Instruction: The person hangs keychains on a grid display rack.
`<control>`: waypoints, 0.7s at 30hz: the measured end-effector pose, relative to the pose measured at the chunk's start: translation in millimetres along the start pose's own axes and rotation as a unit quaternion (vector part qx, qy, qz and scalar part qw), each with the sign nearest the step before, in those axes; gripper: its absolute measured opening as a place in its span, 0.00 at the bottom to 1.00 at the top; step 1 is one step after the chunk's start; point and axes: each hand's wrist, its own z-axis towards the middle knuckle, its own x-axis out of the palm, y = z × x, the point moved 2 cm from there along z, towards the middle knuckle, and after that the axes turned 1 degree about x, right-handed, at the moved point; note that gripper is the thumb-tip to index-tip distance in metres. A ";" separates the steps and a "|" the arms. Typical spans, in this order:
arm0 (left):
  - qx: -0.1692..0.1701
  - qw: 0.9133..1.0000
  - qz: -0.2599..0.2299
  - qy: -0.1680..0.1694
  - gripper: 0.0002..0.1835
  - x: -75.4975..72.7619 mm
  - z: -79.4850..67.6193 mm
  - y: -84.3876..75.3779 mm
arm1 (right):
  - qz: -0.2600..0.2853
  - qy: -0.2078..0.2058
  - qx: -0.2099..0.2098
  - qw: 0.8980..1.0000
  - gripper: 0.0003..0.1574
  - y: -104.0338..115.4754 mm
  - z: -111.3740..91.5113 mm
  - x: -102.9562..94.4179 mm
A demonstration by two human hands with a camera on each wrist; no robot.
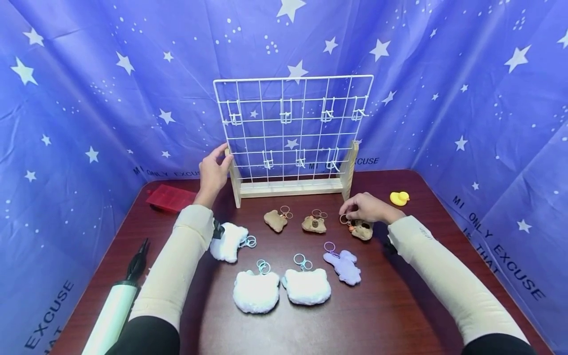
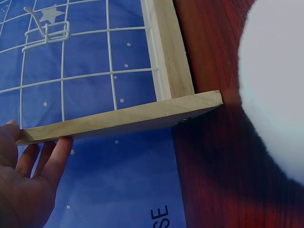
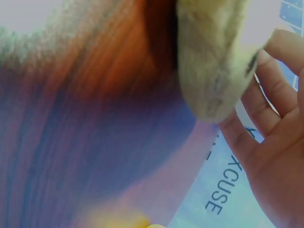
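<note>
My left hand (image 1: 214, 170) pinches the left wooden upright (image 2: 118, 113) of a display rack, thumb on one side and fingertips on the other. The rack carries a white wire grid (image 1: 293, 133) with several hooks on it. At the right, my right hand (image 1: 366, 207) holds a brown plush keychain (image 1: 363, 230) by its metal ring (image 1: 343, 219), fingertips pinched close at the ring. In the right wrist view the plush (image 3: 213, 71) is blurred and covers part of the fingers. Two more brown plush keychains, one face down (image 1: 275, 221) and one face up (image 1: 314, 225), lie before the rack.
White plush keychains (image 1: 256, 293) and a lilac plush keychain (image 1: 345, 267) lie nearer the front. A red tray (image 1: 170, 198) sits at the back left, a yellow rubber duck (image 1: 399, 198) at the back right. A hand pump (image 1: 113, 310) lies by the left arm.
</note>
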 end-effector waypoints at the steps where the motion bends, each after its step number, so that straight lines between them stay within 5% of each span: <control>1: 0.000 1.000 -0.002 0.000 0.21 0.0 0.1 0.1 | 0.003 -0.004 -0.003 1.000 0.12 -0.1 -0.8 -1.1; 15: -0.006 1.000 -0.003 0.007 0.21 0.1 -0.7 6.1 | 0.016 -0.089 -0.025 0.996 0.13 -1.4 -16.0 -16.8; 21: -0.007 1.000 -0.024 0.008 0.21 -0.3 0.0 3.6 | 0.066 -0.122 -0.006 0.990 0.13 -0.9 -24.8 -25.7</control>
